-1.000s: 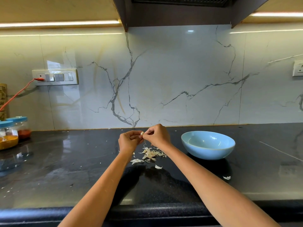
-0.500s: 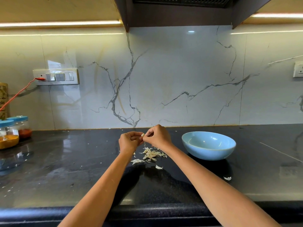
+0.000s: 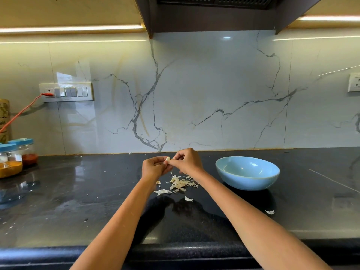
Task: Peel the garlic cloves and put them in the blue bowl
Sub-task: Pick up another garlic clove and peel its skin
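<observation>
Fingers: both sets curled in, pinching one clove point(image 3: 168, 158) between them, up off the worktop
Left hand point(image 3: 153, 168): grips the clove from its side, thumb on top
Right hand point(image 3: 188, 160): fingertips nip the clove's other end
Bowl point(image 3: 247, 173): blue, sits just right of the hands, toward the worktop's back edge; can't tell what's inside
Peels point(image 3: 180, 184): little heap right under the hands, strays nearer the front edge
Jars point(image 3: 11, 159): far left end of the worktop point(image 3: 58, 201), blue lids

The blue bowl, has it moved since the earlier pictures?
No. The blue bowl sits at the same spot on the black counter, right of the garlic peel pile.
</observation>
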